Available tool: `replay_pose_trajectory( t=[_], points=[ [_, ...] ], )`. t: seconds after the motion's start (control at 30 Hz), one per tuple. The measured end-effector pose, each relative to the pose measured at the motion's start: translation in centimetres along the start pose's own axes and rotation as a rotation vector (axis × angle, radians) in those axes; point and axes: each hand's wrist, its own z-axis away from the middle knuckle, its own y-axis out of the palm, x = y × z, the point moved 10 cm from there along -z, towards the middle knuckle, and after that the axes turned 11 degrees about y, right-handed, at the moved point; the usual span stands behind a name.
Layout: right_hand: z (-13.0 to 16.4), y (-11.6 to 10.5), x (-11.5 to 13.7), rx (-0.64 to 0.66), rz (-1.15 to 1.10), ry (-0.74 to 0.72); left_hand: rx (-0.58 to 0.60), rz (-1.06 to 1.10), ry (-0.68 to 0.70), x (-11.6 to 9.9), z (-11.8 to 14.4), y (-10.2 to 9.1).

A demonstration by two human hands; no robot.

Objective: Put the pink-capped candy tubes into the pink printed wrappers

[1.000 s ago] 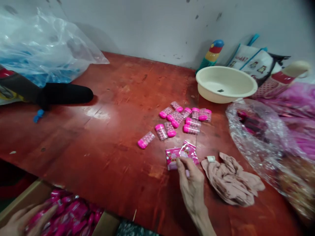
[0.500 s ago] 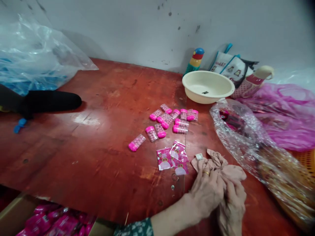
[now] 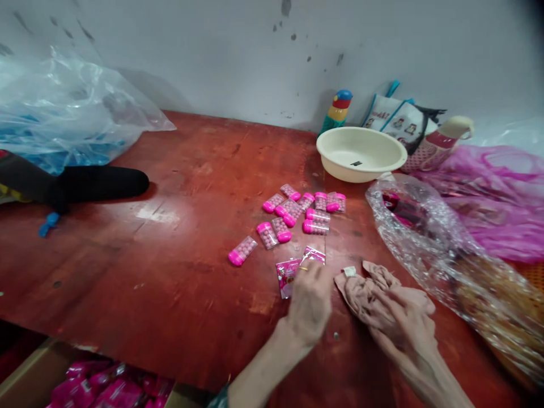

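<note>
My left hand (image 3: 310, 306) is over the small pink sachets (image 3: 288, 277), its fingers curled down at them; the fingertips are hidden, and it seems to pinch one. Part of another sachet (image 3: 315, 253) shows past the knuckles. On the right, my right hand (image 3: 410, 334) lies on a crumpled beige cloth (image 3: 365, 294) with a white tag, index finger stretched across it and thumb at its near side. Beyond the sachets lie several clear tubes (image 3: 318, 228) with pink caps and pink beads inside. One tube (image 3: 242, 251) lies apart, farther left.
A cream basin (image 3: 361, 153) stands near the wall, beside a colourful bottle (image 3: 338, 110). Clear plastic (image 3: 429, 226) and a pink bag (image 3: 493, 204) fill the right. Another person's black-sleeved arm (image 3: 102, 184) reaches in left, below a plastic bag (image 3: 76, 113). A box holds pink packets (image 3: 114, 391).
My left hand has left the cloth and moved left onto the sachets. My right hand stays at the cloth, now with its index finger stretched out. The view has shifted slightly.
</note>
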Motion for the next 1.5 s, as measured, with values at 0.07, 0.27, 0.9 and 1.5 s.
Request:
replay_pose_trajectory(
  t=[0.07,0.27,0.9,1.5],
  points=[
    [-0.2,-0.5,3.5,-0.006,-0.098,-0.057,-0.068,-0.05,-0.099,3.2,1.3,-3.4],
    [-1.2,5.5,13.6,0.078,-0.275,-0.041,-0.122,-0.09,-0.198,8.1,3.7,-6.7],
    [-1.6,2.9,14.3,0.028,-0.502,-0.252,-0.067,0.787,-0.485,9.7,3.6,-3.4],
    [-1.7,9.9,9.9,0.321,-1.431,0.642,-0.5,0.878,-0.691,9.1,6.7,-3.4]
  ],
)
